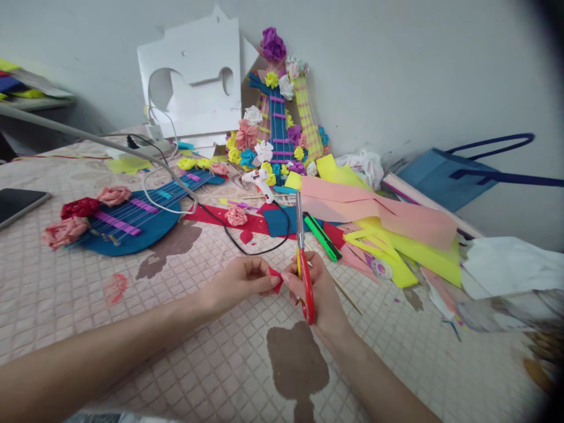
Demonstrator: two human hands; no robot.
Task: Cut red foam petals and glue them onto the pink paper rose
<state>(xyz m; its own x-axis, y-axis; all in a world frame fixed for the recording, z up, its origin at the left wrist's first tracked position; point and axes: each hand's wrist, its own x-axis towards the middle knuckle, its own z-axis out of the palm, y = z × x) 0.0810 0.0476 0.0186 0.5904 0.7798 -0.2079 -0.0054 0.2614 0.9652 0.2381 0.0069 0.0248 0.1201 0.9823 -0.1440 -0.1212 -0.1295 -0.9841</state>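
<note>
Plainly, a bench (220, 364) under a quilted beige cover printed with brown shapes stands against a pale grey wall (396, 70). The right hand (321, 291) is clamped on red-handled scissors (306, 282), blades pointing away. Just left of the scissors, the left hand (240, 282) pinches a red paper scrap (276, 276). A blue paper guitar (145, 220) lies well left of the scissors, and a white glue gun (259, 179) lies beyond them.
</note>
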